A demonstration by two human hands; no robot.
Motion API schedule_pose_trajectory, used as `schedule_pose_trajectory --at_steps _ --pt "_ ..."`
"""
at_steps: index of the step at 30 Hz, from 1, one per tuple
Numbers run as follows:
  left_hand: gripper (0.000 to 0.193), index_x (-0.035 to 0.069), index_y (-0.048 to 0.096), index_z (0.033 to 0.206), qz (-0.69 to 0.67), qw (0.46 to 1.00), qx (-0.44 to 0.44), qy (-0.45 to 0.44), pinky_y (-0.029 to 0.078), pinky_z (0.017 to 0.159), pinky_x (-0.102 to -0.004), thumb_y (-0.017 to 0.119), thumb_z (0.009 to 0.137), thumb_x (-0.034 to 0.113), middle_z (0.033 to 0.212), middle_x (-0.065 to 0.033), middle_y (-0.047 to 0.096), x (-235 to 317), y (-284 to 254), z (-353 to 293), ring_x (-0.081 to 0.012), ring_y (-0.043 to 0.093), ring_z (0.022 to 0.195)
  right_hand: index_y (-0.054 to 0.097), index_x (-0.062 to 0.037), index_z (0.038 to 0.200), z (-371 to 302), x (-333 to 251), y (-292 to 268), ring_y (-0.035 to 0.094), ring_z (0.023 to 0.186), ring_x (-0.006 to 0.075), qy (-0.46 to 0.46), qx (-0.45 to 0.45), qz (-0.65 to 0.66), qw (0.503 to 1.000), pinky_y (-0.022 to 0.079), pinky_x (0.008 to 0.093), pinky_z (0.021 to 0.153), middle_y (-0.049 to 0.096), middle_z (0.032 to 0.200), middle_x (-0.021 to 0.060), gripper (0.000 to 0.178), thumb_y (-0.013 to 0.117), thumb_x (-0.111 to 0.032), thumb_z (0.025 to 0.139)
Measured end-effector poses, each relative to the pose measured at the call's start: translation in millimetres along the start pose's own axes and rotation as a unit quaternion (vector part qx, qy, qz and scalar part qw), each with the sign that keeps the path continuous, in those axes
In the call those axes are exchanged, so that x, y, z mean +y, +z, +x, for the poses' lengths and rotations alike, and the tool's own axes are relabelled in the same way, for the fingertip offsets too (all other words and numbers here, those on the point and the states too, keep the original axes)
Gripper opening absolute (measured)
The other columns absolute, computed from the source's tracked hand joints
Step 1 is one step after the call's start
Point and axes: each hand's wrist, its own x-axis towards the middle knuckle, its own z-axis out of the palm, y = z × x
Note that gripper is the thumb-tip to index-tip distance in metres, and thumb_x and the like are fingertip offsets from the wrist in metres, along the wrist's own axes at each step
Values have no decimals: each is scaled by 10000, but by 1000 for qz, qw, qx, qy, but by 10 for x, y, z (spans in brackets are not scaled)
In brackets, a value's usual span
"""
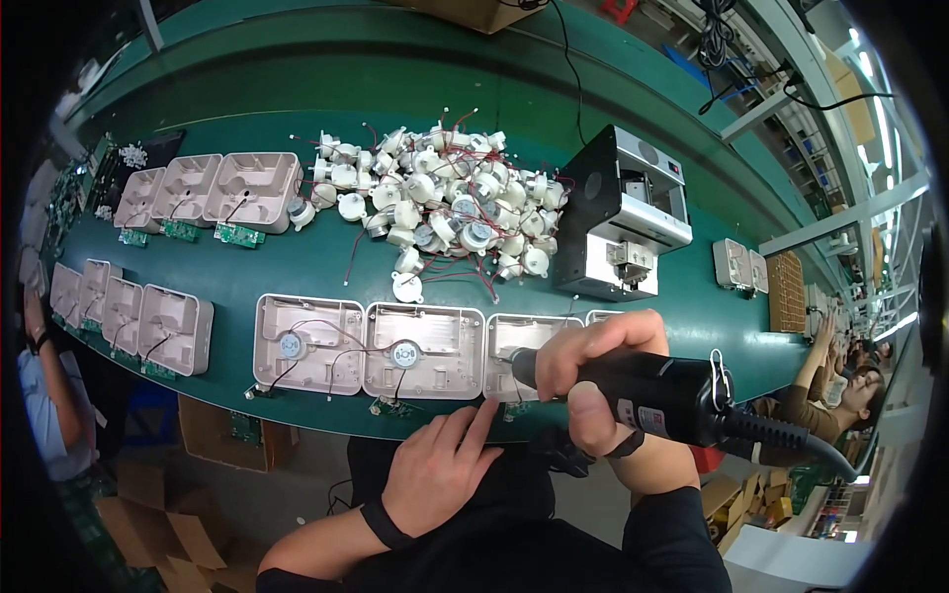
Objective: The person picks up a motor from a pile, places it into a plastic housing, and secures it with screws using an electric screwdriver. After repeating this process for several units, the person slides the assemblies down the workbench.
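Note:
My right hand (598,381) is wrapped round a black corded electric screwdriver (667,395). The tool lies nearly level, its tip pointing left over a pale plastic housing (534,331); whether the tip touches anything is unclear. My left hand (435,472) rests with fingers stretched out at the table's front edge, fingertips by that housing's near wall. Left of it stand two more open housings, a middle one (425,383) and a left one (311,381). Each of these two has a round silver part (404,354) inside with thin wires. Small green circuit boards (390,405) lie along their near side.
A heap of round white parts with red wires (445,198) covers the table's middle. Behind my right hand stands a black-and-white boxy machine (623,217). More housings (252,183) line the left; others (733,265) sit at right. Other people work at both sides. Cartons (232,440) stand below.

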Motion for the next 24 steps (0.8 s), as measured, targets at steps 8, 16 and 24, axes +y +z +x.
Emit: schedule_pose_trajectory --at_steps 8,16,24 --pt "609 -23 500 1385 -12 999 -37 19 549 805 -337 708 856 196 1156 -111 611 -49 136 10 -242 622 943 365 -106 1109 -15 92 7 574 730 199 -8 -26 -29 999 503 363 708 558 798 71 409 710 -192 907" --pt "611 -15 539 1343 -13 999 -7 30 545 828 -360 763 807 174 1169 -144 632 -43 -136 25 -278 624 1023 390 -105 1090 26 -132 -221 548 609 191 -115 50 46 991 480 339 577 536 741 56 358 691 -175 911" --pt "429 -26 577 1302 167 922 290 -192 475 928 -377 672 893 61 1218 -191 626 -812 -1084 -362 -312 608 1082 484 -58 1114 436 -387 -1113 523 547 190 -246 251 -48 935 467 332 525 534 717 88 205 580 -93 935"
